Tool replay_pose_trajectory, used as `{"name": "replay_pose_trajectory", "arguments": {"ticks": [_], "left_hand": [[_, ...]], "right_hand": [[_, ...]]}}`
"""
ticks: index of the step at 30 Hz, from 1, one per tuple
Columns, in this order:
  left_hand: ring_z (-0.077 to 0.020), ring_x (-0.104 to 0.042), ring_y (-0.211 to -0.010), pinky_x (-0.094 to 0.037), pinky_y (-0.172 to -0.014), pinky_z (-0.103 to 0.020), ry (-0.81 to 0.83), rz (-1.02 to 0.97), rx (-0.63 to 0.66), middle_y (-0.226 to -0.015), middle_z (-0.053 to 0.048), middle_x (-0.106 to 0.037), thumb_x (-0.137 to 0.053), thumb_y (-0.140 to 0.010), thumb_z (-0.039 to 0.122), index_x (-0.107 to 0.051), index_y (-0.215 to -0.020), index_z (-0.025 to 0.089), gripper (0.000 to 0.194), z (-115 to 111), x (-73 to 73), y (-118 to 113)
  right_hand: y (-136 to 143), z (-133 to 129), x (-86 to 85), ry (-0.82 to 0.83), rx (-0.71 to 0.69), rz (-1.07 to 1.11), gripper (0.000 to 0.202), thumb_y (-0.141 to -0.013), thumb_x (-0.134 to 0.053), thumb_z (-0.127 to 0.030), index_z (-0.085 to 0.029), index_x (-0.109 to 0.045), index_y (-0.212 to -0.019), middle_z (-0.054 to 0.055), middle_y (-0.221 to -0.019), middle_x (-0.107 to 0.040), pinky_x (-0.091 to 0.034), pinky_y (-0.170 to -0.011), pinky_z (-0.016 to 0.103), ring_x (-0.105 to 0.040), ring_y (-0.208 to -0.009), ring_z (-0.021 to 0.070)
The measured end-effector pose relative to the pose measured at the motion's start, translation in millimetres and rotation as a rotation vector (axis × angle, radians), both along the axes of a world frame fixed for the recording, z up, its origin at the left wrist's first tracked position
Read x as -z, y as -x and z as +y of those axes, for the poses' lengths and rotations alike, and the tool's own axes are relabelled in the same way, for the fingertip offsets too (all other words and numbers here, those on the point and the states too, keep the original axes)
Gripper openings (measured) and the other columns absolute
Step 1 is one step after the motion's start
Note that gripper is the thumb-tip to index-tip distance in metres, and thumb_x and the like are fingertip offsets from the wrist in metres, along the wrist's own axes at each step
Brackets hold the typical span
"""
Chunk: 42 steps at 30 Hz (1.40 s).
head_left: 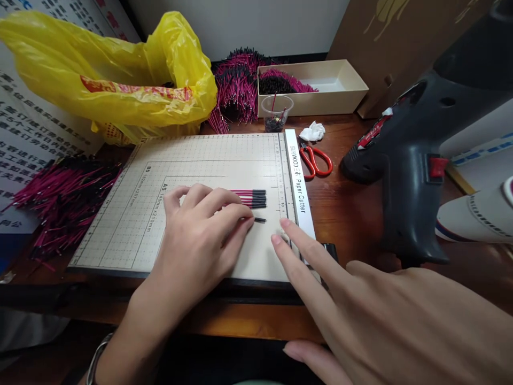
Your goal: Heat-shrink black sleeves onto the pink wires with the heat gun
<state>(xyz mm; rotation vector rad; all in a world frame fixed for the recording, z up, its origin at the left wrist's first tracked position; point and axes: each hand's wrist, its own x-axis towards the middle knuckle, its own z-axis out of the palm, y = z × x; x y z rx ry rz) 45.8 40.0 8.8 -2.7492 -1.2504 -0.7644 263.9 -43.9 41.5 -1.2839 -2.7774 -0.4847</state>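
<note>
Sticks (250, 198) lie left-right, black tips toward cutter rail (298, 184); left hand (202, 235) on them.

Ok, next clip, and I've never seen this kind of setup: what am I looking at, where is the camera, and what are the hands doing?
There is one picture, taken from a camera worn on a person's head, looking down at their own two bare hands; no machine is involved. On a wooden desk lies a gridded paper cutter board with its white blade bar along the right edge. The left hand presses flat on a small row of pink-and-black wire pieces, lined up on the board. The right hand is open, its fingertips near the blade bar, holding nothing. Around the board are heaps of the same wires, a yellow plastic bag, a cardboard tray, a clear cup, red scissors and a black glue gun.
</note>
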Motion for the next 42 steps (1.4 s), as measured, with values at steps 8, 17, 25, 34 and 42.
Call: {"name": "replay_pose_trajectory", "arguments": {"ticks": [8, 17, 25, 34, 42], "left_hand": [[-0.0236, -0.060, -0.092, -0.036, -0.090, -0.046, 0.159, -0.014, 0.032, -0.099, -0.001, -0.075, -0.059, -0.107, 0.020, -0.070, -0.098, 0.024, 0.015, -9, -4.3, 14], [-0.0210, -0.062, -0.094, -0.041, -0.085, -0.042, 0.354, -0.137, -0.003, -0.095, 0.003, -0.074, -0.063, -0.103, 0.026, -0.074, -0.095, 0.028, 0.013, -10, -5.4, 17], [-0.0209, -0.063, -0.095, -0.043, -0.088, -0.042, 0.375, -0.165, -0.006, -0.093, 0.005, -0.074, -0.065, -0.100, 0.026, -0.075, -0.093, 0.030, 0.012, -9, -6.6, 16], [-0.0209, -0.062, -0.095, -0.043, -0.087, -0.042, 0.391, -0.188, 0.004, -0.093, 0.006, -0.074, -0.068, -0.101, 0.028, -0.075, -0.094, 0.033, 0.011, -10, -5.2, 20], [-0.0235, -0.063, -0.093, -0.044, -0.086, -0.044, 0.384, -0.175, -0.010, -0.090, 0.002, -0.075, -0.067, -0.101, 0.030, -0.076, -0.092, 0.031, 0.013, -10, -5.6, 18]], "right_hand": [[2, 1, 6.5, 0.030, 0.035, -0.015, 0.087, -0.090, -0.059, -0.074, -0.008, -0.068, -0.145, 0.026, -0.134, -0.071, -0.025, -0.039, 0.035, -0.039, -0.037, 0.0120], [10, -9, 16.9, 0.087, 0.068, -0.058, 0.097, -0.096, -0.041, -0.070, 0.001, -0.045, -0.162, 0.043, -0.148, -0.049, -0.015, -0.043, 0.035, -0.035, -0.035, 0.0127], [6, -9, 21.5, 0.084, 0.076, -0.017, 0.091, -0.092, -0.038, -0.066, -0.010, -0.049, -0.163, 0.034, -0.151, -0.056, -0.016, -0.043, 0.036, -0.030, -0.039, 0.0122], [8, -10, 22.0, 0.095, 0.105, 0.010, 0.100, -0.088, -0.049, -0.078, -0.013, -0.047, -0.165, 0.032, -0.157, -0.049, -0.019, -0.043, 0.035, -0.035, -0.041, 0.0118], [7, -7, 15.3, 0.110, 0.054, -0.042, 0.119, -0.083, -0.052, -0.090, -0.004, -0.043, -0.165, 0.041, -0.155, -0.043, -0.019, -0.041, 0.034, -0.038, -0.038, 0.0119]]}}
